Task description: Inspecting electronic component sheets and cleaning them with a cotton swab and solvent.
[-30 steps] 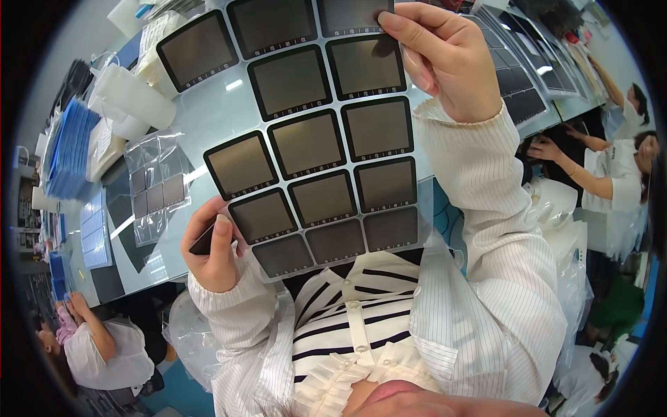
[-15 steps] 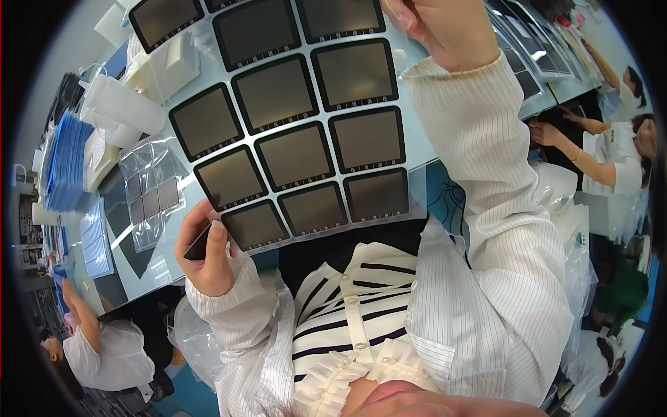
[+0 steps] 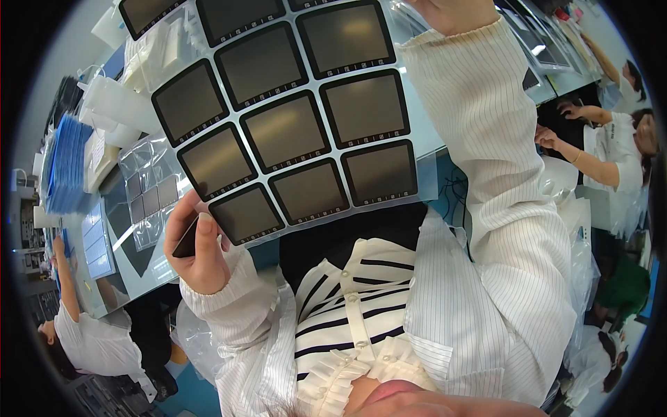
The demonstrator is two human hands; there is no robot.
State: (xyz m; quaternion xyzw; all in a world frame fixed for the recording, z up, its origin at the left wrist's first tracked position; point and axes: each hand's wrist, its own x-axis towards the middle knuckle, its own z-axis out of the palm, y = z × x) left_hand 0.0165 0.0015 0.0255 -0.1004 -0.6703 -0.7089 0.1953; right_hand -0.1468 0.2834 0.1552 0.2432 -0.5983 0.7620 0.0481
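Note:
A large clear sheet (image 3: pixel 428 177) carries rows of dark, black-bordered rectangular panels (image 3: pixel 285 132) and is held up tilted in front of me. At its lower left corner, my left hand (image 3: pixel 196 247) is closed, thumb against fingers, around a small dark flat panel (image 3: pixel 186 240). The sheet's corner touches that hand; whether it is pinched too is hard to tell. My right hand (image 3: pixel 458 12) is at the top edge of the view, beside the sheet's upper right side. Its fingers are mostly cut off, so its grip is hidden.
On the glassy table (image 3: pixel 149 274) at left lie a clear bag with dark panels (image 3: pixel 149 194), a blue stack of sheets (image 3: pixel 66 163) and a white plastic jug (image 3: pixel 114 104). Framed panels (image 3: pixel 538 42) lie far right. Co-workers sit on both sides.
The sheet has shifted up and slightly left and looks larger. My right hand has risen, partly out of view. My left hand has moved slightly up and left with the small panel.

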